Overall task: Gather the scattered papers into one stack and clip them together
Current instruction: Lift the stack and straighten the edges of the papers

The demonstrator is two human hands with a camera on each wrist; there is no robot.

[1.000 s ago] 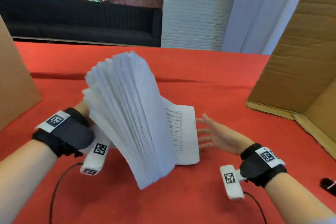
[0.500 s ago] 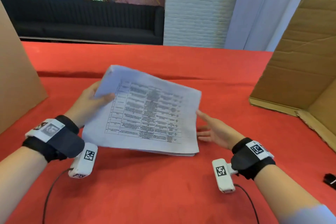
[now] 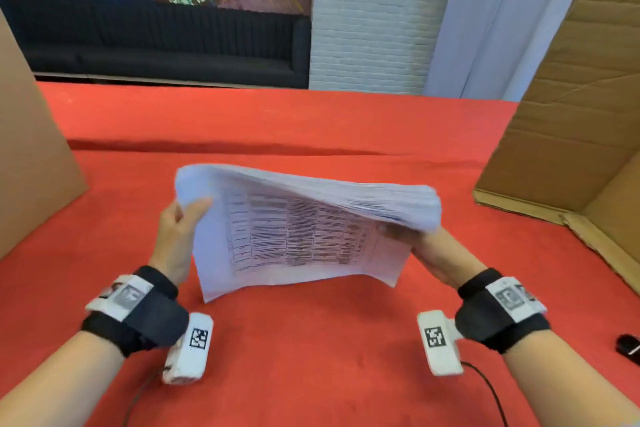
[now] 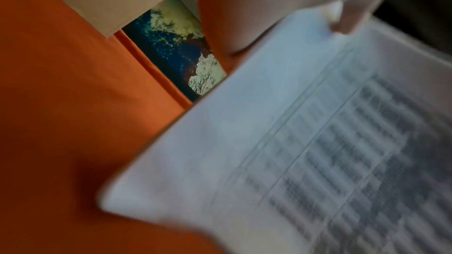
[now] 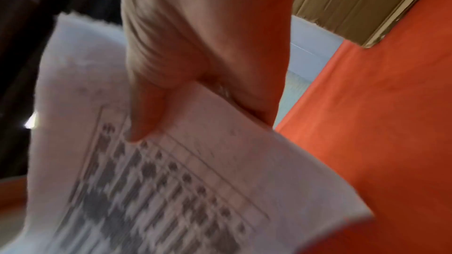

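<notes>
A thick stack of white papers [image 3: 298, 236] with a printed table on its near face is held up above the red table, tilted with the printed face toward me. My left hand [image 3: 180, 236] pinches the stack's upper left corner, thumb on the printed side. My right hand [image 3: 426, 246] grips the right edge, thumb on the printed face and fingers behind. The left wrist view shows the blurred stack of papers [image 4: 305, 152] and my left hand [image 4: 342, 16] at its corner. In the right wrist view my right hand [image 5: 171, 88] pinches the stack of papers [image 5: 183, 190].
The table [image 3: 311, 357] is covered in red cloth. Cardboard walls stand at the left [image 3: 31, 166] and the right [image 3: 571, 114]. A small black object [image 3: 628, 347] lies near the right edge. Cables trail from both wrist cameras toward me.
The stack went from fanned upright in my left hand alone, to lying flat, to lifted and tilted toward me. My right hand, open beside it before, now grips its right edge.
</notes>
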